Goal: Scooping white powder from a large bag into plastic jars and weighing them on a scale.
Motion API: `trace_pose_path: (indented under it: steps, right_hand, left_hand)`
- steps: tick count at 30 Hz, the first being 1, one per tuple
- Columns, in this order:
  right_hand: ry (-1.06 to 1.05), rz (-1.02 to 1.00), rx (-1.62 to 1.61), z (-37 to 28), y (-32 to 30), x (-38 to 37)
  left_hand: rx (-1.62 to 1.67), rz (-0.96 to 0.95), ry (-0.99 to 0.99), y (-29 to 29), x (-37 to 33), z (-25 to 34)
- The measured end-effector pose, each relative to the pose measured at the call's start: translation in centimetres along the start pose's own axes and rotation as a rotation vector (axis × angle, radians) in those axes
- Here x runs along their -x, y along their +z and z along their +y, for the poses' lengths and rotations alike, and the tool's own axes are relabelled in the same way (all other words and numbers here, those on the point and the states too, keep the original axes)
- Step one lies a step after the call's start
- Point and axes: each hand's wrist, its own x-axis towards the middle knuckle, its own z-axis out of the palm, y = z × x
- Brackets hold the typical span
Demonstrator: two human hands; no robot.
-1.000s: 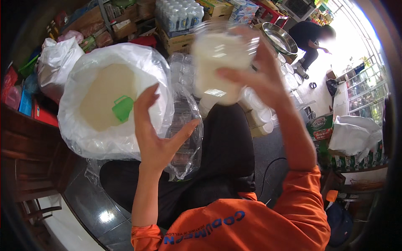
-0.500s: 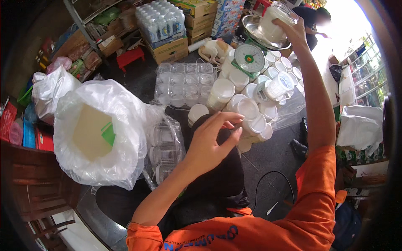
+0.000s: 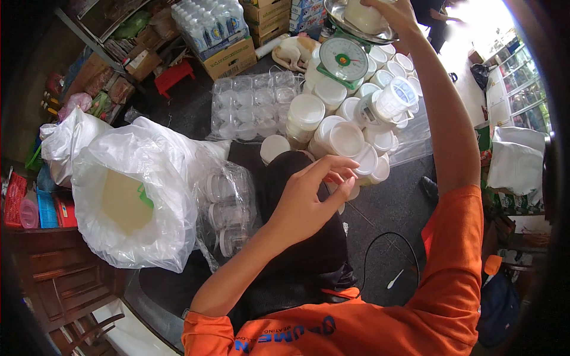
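Observation:
My right hand point(image 3: 395, 16) reaches far forward and grips a clear jar point(image 3: 363, 16) of pale powder at the picture's top edge. The jar is in the metal pan point(image 3: 335, 13) of a green dial scale point(image 3: 344, 59); its top is cut off from view. My left hand point(image 3: 314, 193) hovers over my knee with fingers bent and thumb apart, holding nothing. Just beyond it stand several white-lidded jars point(image 3: 346, 139), grouped around the scale. At my left a large plastic-lined sack point(image 3: 169, 219) lies open, with pale powder point(image 3: 122, 204) and a green scoop point(image 3: 144, 196) inside.
Empty-looking clear jars in plastic wrap point(image 3: 252, 104) stand left of the scale, and more wrapped jars point(image 3: 222, 207) lie beside the sack. A dog point(image 3: 294, 52) lies behind. A black cable point(image 3: 371, 243) and white spoon point(image 3: 394, 279) are on the floor. Another person stands far right.
The jar in my right hand has come lower, into the scale's pan. My left hand keeps nearly the same pose. The whole view has shifted, so the scale appears higher and further left.

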Motion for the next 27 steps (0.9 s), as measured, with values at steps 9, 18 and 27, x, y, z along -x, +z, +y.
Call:
trace_pose_path:
  steps: [9,18,27]
  right_hand:
    - [0.033,-0.073,0.003,-2.5,-0.1,2.3]
    - [-0.074,-0.092,0.191,-0.8,-1.3,1.5]
    - [-0.318,0.089,0.47,-6.7,-1.2,5.9]
  left_hand:
    - [0.017,0.026,-0.014,-0.2,0.4,0.5]
    - [0.024,0.061,-0.041,-0.7,1.4,0.5]
    - [-0.077,0.233,-0.035,-6.6,4.6,1.5]
